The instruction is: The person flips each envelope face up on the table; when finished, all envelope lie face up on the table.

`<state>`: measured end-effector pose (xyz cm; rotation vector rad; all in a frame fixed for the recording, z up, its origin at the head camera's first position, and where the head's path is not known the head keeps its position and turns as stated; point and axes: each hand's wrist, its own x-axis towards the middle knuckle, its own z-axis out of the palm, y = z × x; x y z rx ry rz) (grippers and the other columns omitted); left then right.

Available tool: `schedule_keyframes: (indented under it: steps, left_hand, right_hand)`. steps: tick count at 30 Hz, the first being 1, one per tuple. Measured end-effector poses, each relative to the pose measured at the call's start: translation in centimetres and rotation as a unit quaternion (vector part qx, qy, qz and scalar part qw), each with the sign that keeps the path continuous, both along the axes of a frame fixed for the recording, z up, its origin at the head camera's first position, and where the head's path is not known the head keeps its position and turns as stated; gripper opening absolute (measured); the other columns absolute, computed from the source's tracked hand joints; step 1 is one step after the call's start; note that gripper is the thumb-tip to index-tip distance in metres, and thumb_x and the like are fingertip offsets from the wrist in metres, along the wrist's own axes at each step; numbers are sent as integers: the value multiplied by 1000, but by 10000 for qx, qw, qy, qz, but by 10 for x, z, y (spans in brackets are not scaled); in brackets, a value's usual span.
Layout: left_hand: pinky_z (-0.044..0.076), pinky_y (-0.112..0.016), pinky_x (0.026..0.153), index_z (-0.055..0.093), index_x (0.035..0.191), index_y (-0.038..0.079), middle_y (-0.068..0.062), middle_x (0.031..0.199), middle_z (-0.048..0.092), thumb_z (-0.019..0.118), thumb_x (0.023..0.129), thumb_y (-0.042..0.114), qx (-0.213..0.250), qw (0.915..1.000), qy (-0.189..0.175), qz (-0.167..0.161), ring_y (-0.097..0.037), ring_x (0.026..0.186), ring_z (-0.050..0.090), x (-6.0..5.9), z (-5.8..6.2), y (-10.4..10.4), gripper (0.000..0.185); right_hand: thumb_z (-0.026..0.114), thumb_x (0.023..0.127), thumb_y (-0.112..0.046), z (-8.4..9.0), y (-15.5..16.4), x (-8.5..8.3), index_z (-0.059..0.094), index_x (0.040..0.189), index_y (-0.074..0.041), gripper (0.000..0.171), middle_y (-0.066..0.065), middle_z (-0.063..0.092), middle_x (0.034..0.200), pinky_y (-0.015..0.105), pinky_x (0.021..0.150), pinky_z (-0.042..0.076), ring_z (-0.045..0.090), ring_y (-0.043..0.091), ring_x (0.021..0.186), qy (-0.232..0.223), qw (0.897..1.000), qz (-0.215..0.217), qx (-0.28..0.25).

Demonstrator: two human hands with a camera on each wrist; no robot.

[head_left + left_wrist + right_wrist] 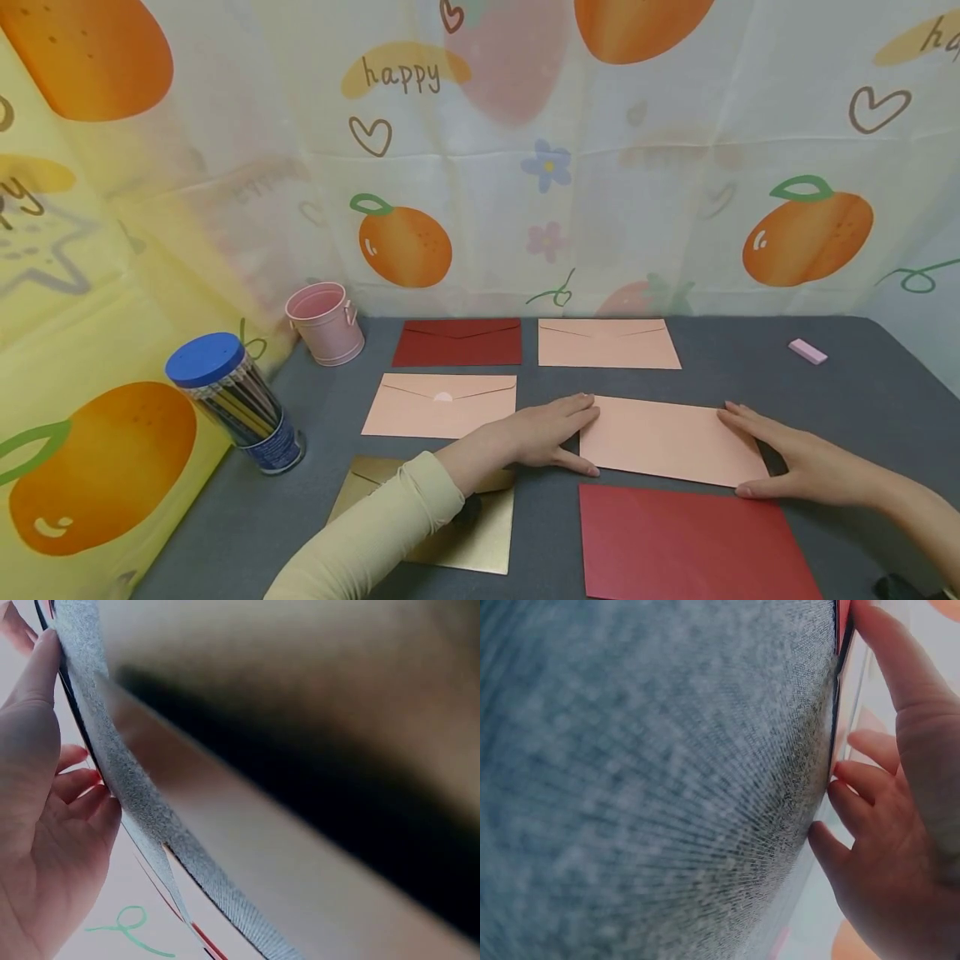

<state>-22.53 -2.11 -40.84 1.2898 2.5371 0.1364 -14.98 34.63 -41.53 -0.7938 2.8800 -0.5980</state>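
Note:
A plain peach envelope (pixel 667 437) lies on the dark table, between my two hands. My left hand (pixel 543 429) is at its left edge, fingertips at the upper left corner and the thumb beside the lower left one. At the right edge, my right hand (pixel 810 462) touches the upper corner with its fingers and the lower one with its thumb. In the left wrist view the left hand (pixel 64 802) has its fingers spread along the table. The right wrist view shows the right hand (pixel 900 772) with fingertips low at the table surface.
Nearest me is a large red envelope (pixel 690 542); a gold envelope (pixel 465 542) lies partly under my left forearm. Behind are a sealed peach envelope (pixel 420 421), a dark red envelope (pixel 457 346) and another peach envelope (pixel 607 346). A pencil jar (pixel 240 408), pink bucket (pixel 330 329) and eraser (pixel 807 351) stand around.

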Motion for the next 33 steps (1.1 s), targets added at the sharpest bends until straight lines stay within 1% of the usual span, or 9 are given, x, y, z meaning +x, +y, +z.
schedule_keyframes:
  steps: [4, 7, 10, 13, 17, 21, 27, 30, 33]
  left_hand:
    - [18, -23, 115, 24, 155, 12, -4, 162, 15, 57, 89, 63, -43, 10000, -25, -12, -12, 148, 11, 1, 2, -1, 90]
    - [17, -22, 115, 25, 155, 11, -5, 162, 16, 56, 89, 62, -94, 9999, 41, -83, -13, 148, 11, 1, 3, 0, 89]
    - [16, -21, 115, 26, 155, 10, -6, 162, 16, 55, 91, 62, -159, 9997, 112, -151, -14, 148, 12, 2, 3, 0, 87]
    - [16, -21, 115, 28, 154, 10, -7, 161, 17, 54, 92, 62, -198, 9995, 142, -197, -14, 148, 12, 3, 4, 0, 85]
    - [21, -24, 114, 36, 151, 10, -8, 159, 26, 50, 95, 59, -162, 9985, 333, -403, -15, 146, 19, 3, 8, -1, 76]
    - [30, -29, 112, 45, 146, 13, -5, 154, 37, 46, 99, 55, 0, 9960, 595, -663, -15, 143, 29, 3, 12, -4, 63]
    - [33, -29, 110, 50, 144, 15, -2, 148, 45, 43, 103, 46, 400, 9934, 632, -868, -13, 138, 38, 2, 16, -8, 52]
    - [33, -25, 109, 52, 141, 15, -1, 145, 50, 43, 104, 42, 693, 9911, 631, -946, -12, 136, 42, 0, 16, -9, 48]
    - [34, -22, 107, 56, 138, 14, 0, 139, 55, 43, 104, 39, 1048, 9880, 647, -931, -10, 132, 46, -1, 16, -10, 44]
  right_hand:
    - [75, 80, -50, -2, 1, 0, 37, 151, -20, 87, 10, 36, 153, 36, 86, 48, 8, -28, 124, 242, 9997, 39, 99]
    - [76, 78, -52, -3, 2, 0, 41, 150, -21, 86, 1, 35, 154, 34, 85, 49, 17, -22, 126, 454, 9988, 45, 171]
    - [76, 77, -55, -2, 2, 0, 44, 148, -21, 85, -3, 37, 153, 35, 85, 50, 34, -9, 129, 602, 9977, 13, 306]
    - [75, 76, -58, 0, 1, -1, 46, 147, -21, 85, 2, 42, 150, 39, 83, 51, 50, 10, 125, 648, 9967, -55, 488]
    - [76, 75, -59, 4, 0, -3, 49, 145, -20, 85, 7, 49, 145, 43, 82, 51, 56, 24, 119, 581, 9966, -163, 569]
    - [78, 76, -54, 7, 0, -3, 51, 143, -22, 79, 4, 53, 141, 43, 81, 52, 55, 18, 119, 516, 9976, -257, 391]
    - [80, 78, -44, 11, -1, 0, 57, 137, -30, 65, -6, 57, 136, 37, 83, 50, 50, -3, 119, 725, 9967, -343, 89]
    - [79, 80, -39, 13, -1, 1, 58, 136, -31, 60, -9, 59, 133, 31, 84, 49, 47, -8, 118, 783, 9964, -316, -44]
    - [78, 82, -34, 13, -1, 1, 61, 133, -31, 54, -11, 61, 130, 20, 86, 44, 48, -11, 116, 729, 9962, -357, -310]
